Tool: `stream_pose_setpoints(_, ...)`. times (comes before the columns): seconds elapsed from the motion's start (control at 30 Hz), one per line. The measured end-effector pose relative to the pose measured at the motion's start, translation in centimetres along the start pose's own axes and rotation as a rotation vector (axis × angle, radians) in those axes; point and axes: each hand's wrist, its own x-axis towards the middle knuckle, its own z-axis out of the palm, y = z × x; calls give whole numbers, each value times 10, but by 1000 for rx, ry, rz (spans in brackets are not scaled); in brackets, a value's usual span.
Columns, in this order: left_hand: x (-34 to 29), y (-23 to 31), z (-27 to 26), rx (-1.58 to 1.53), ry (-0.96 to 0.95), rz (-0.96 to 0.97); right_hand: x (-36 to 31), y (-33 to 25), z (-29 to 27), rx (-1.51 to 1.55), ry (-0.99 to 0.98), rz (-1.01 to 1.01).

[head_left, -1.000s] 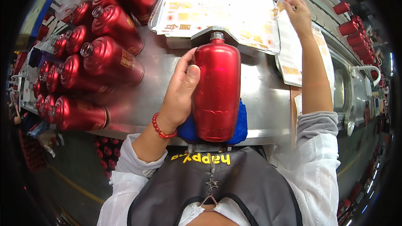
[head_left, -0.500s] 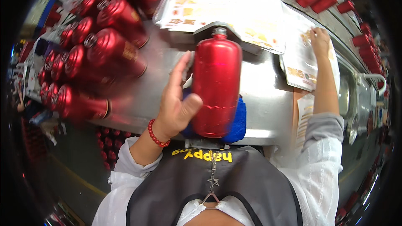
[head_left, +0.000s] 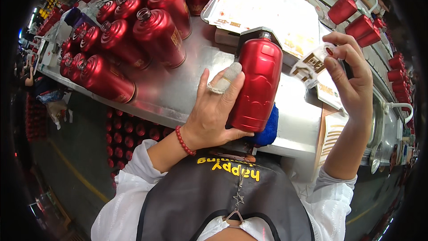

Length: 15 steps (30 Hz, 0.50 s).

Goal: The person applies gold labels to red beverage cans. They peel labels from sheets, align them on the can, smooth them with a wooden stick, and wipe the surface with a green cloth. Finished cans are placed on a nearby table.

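A glossy red bottle (head_left: pixel 257 85) lies in front of me, its neck in a dark holder (head_left: pixel 245 39) and its body over a blue cloth (head_left: pixel 268 129). My left hand (head_left: pixel 213 116) is closed against the bottle's left side, thumb by its base; one finger wears a pale finger cover (head_left: pixel 226 79). Pinched between the thumb and fingers of my right hand (head_left: pixel 352 69) is a thin whitish label (head_left: pixel 310 67) with gold-brown print and a red spot. It hangs just right of the bottle, apart from it.
Several red bottles (head_left: pixel 160 35) stand to the left on the metal table (head_left: pixel 196 62). A stack of printed sheets (head_left: pixel 267 9) lies at the back. More red bottles (head_left: pixel 356 27) stand along a conveyor at the far right. Crated bottles (head_left: pixel 129 134) sit below the table.
My right hand has lifted a label off the sheets at the right and brought it toward the bottle. My left hand has come onto the bottle's side. The view has shifted.
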Motion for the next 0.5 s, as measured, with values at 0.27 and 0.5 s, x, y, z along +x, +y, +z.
stream_pose_setpoints(0.27, 1, -11, 12, -139, -35, -22, 5, -42, 11, 317, -187, -16)
stream_pose_setpoints(0.5, 1, -17, 7, -215, -98, -3, 4, 1, 69, 349, -142, 129)
